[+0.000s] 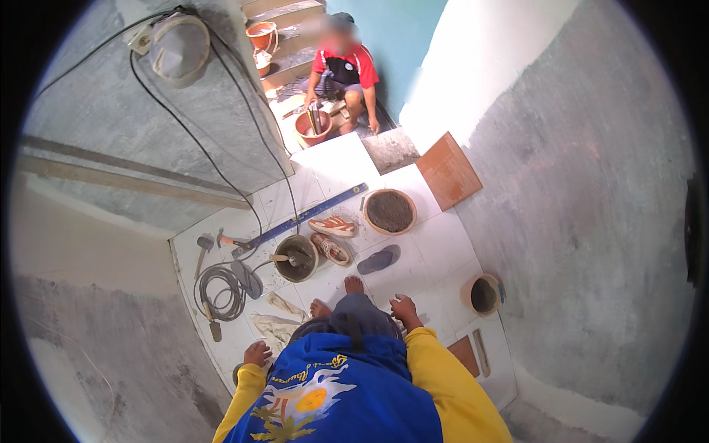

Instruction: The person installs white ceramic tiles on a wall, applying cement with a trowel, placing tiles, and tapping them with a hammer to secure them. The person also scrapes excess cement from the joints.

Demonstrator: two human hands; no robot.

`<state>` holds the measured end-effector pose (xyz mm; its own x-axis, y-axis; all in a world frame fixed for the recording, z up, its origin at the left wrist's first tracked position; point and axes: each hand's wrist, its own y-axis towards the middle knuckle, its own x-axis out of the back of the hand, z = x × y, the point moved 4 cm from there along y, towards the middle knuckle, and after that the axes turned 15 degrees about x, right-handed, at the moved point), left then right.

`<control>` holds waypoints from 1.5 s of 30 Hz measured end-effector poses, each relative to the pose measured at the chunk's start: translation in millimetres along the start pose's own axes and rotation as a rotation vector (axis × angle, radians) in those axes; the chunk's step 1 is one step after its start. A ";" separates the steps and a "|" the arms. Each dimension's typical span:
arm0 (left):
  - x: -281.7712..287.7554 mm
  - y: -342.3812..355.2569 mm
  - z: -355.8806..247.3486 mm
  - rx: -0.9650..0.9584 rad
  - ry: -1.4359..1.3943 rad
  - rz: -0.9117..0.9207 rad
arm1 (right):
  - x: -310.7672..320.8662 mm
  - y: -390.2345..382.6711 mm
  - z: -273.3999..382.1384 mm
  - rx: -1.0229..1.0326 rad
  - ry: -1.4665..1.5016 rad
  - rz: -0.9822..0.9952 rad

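I stand barefoot on the white tiled floor in yellow sleeves, both arms hanging at my sides. My left hand (258, 354) holds nothing, its fingers loosely stretched, beside a pale crumpled cloth (275, 330). On the other side my right hand (405, 311) is empty too, fingers apart, over the tiles. In front of my feet are a bucket of mortar (287, 272) with a trowel (279, 258) in it, a pair of orange and white shoes (331, 249) and a dark sandal (377, 261). Beyond them sits a wider tub filled with mortar (390, 211).
A co-worker (344, 70) in red and black sits by the stairs, one hand at an orange bucket (313, 138). A blue level (310, 214) lies across the floor. Left are a coiled cable (221, 294) and a hammer (235, 241); right, a brown tile (448, 171) and another bucket (481, 295).
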<state>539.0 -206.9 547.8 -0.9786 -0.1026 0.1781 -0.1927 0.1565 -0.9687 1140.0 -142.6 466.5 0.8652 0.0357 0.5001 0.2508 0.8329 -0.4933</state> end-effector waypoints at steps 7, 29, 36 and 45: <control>10.5 -3.5 39.8 -0.485 0.645 -0.136 | 5.4 12.1 49.5 -0.065 0.010 0.091; 0.1 3.1 84.3 -0.059 -0.523 -0.070 | 35.1 249.1 556.0 0.498 -0.186 0.287; -37.9 -25.7 130.2 -0.099 -0.072 -0.275 | -101.2 134.8 358.8 0.951 -0.520 0.276; -34.8 -24.1 124.2 -0.271 0.251 -0.319 | -26.8 129.4 169.0 0.213 -0.292 0.249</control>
<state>586.6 -329.1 543.5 -0.8484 0.0479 0.5272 -0.4647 0.4097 -0.7850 1075.8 57.5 509.5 0.7212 0.3788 0.5800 -0.0713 0.8734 -0.4817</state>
